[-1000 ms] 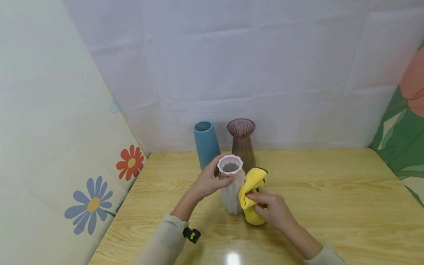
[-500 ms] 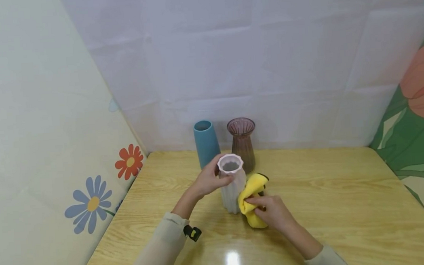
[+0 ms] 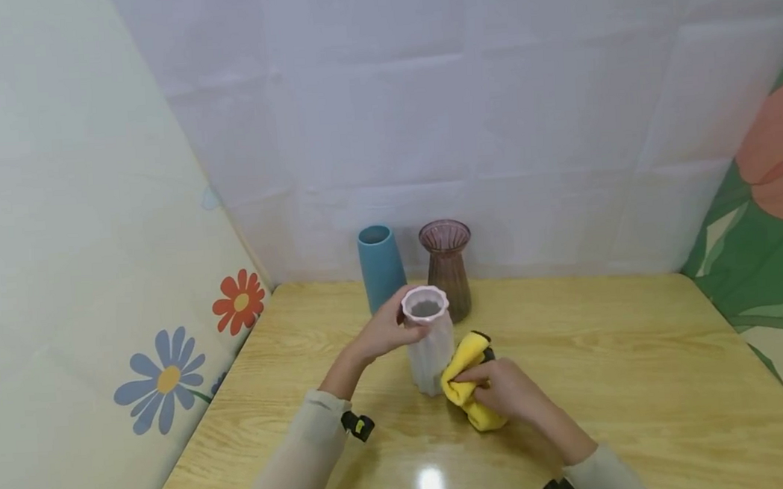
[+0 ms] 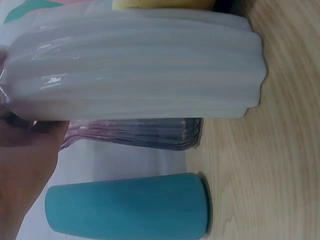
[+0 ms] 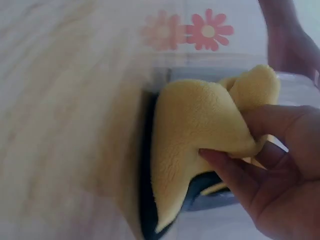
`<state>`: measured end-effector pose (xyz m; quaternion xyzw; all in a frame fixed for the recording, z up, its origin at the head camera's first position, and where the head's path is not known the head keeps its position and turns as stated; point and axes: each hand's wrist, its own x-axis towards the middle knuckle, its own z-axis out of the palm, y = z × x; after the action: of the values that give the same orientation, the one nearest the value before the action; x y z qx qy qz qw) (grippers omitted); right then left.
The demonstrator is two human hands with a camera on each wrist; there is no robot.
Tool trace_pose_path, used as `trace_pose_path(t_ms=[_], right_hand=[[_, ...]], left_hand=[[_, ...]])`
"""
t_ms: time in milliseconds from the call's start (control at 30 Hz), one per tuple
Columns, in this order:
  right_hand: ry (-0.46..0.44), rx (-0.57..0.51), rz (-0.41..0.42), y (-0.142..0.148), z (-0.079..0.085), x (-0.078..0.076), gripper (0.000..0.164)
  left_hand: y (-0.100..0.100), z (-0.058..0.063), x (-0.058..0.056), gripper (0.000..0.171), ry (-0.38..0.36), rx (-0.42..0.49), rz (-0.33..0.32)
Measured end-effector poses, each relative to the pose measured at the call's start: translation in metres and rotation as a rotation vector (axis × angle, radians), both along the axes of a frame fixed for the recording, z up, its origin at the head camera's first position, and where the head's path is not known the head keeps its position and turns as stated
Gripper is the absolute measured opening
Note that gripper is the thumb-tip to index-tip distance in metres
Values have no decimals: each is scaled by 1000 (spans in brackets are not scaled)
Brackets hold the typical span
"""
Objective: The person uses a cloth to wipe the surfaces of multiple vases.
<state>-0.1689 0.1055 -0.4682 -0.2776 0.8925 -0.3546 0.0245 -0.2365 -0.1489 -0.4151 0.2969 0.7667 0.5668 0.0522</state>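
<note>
A white fluted vase [image 3: 432, 358] with a scalloped rim stands near the middle of the table. My left hand [image 3: 386, 331] grips it just below the rim, thumb across the front. In the left wrist view the vase's ribbed side [image 4: 150, 65] fills the upper part. My right hand [image 3: 511, 390] pinches a bunched yellow cloth [image 3: 467, 378] with dark edging against the vase's lower right side. The right wrist view has thumb and fingers closed on the folded cloth [image 5: 195, 125], which covers much of the vase there.
Behind the white vase stand a blue vase [image 3: 382, 267] and a purple ribbed glass vase [image 3: 449, 278], side by side near the back wall. The wooden table [image 3: 607, 351] meets a white cloth backdrop [image 3: 384, 125]. Flower-printed panels flank both sides.
My right hand has slid the cloth a little down along the vase's right side, towards me. The left hand and the white vase have stayed put.
</note>
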Motion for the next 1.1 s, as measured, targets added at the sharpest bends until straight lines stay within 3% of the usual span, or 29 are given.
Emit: trace_pose_path(t_ms=[167,300,467,567,700,867,1100], right_hand=[[-5,-184,-100,21,18,-1,34],[109,-317,-205,30,35,0,32],[340,-433,-265,24,49,-2,38],[440,-481,-248,15,49,-8,41],[461,-513,-183,2,43,-16,43],[465,-519,-144,-7,38,-20,45],[543,-479,-70,-11,33,-21,45]], left_hand=[[-6,0,5,79,-5,17,10],[-4,-2,19,84,28,31,134],[7,-2,31,82,101,2,292],[14,-1,33,80,121,-30,347],[18,-3,33,74,126,-53,378],[18,-3,34,70,143,-51,377],[15,-2,33,70,139,-55,354]])
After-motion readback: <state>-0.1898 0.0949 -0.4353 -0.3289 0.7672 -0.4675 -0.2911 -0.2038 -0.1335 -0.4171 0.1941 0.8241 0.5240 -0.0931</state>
